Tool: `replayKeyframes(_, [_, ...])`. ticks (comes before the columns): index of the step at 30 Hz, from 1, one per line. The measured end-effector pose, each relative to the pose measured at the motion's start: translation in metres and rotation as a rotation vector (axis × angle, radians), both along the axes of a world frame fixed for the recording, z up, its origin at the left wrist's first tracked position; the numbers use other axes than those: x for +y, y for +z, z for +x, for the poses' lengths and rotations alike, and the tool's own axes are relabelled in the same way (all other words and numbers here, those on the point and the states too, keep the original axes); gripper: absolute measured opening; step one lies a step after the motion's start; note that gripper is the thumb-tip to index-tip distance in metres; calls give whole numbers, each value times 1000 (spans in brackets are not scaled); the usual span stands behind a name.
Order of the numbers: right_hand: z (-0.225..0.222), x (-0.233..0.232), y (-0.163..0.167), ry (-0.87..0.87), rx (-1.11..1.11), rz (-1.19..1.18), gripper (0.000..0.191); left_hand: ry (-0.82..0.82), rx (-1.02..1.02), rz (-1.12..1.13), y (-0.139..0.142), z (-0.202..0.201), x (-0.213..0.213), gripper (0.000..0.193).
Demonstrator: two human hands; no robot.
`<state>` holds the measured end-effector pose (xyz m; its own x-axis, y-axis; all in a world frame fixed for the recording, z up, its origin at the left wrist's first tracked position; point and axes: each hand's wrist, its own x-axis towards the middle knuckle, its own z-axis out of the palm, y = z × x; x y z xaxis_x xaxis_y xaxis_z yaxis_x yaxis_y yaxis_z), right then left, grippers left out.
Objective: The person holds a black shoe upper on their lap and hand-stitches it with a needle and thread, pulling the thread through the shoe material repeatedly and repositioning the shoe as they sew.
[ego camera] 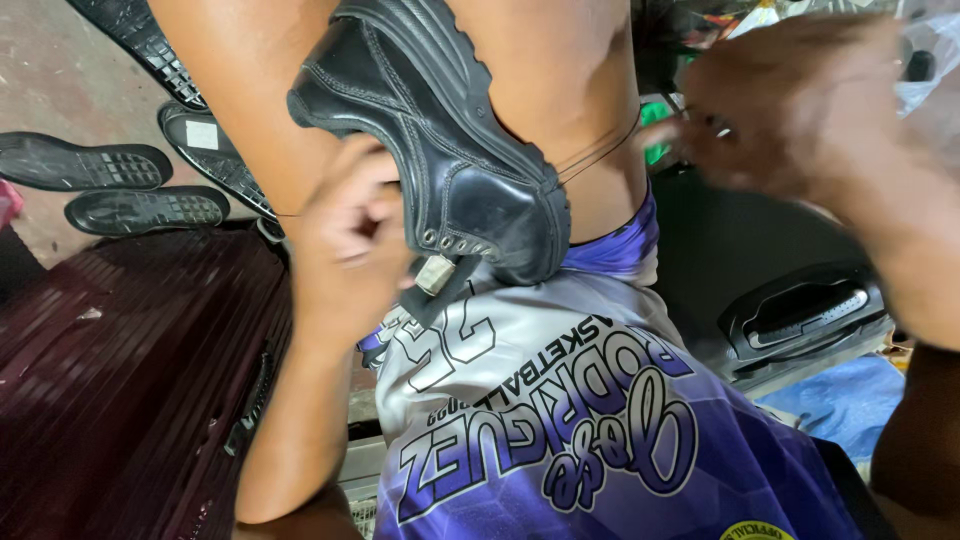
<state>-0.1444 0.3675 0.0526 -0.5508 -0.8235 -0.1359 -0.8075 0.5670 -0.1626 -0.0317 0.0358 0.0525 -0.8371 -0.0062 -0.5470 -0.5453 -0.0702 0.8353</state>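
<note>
A black leather shoe (450, 150) lies sole-up, wedged between my bare thighs above my purple and white shorts (560, 420). My left hand (345, 235) is curled against the shoe's laced side and grips it by the eyelets; a small pale tag (435, 273) hangs just below. My right hand (800, 105), blurred, is raised at the upper right with its fingers pinched on a thin dark thread (600, 152). The thread runs taut from the shoe's edge across my thigh to that hand.
Several black shoe soles (120, 185) lie on the concrete floor at the upper left. A dark red ribbed case (120, 380) stands at the left. A black case with a recessed handle (800, 310) and a blue cloth (840, 400) are at the right.
</note>
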Motion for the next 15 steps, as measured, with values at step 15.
replayKeyframes(15, [18, -12, 7, -59, -5, -86, 57, -573, 730, -823, 37, -18, 73, 27])
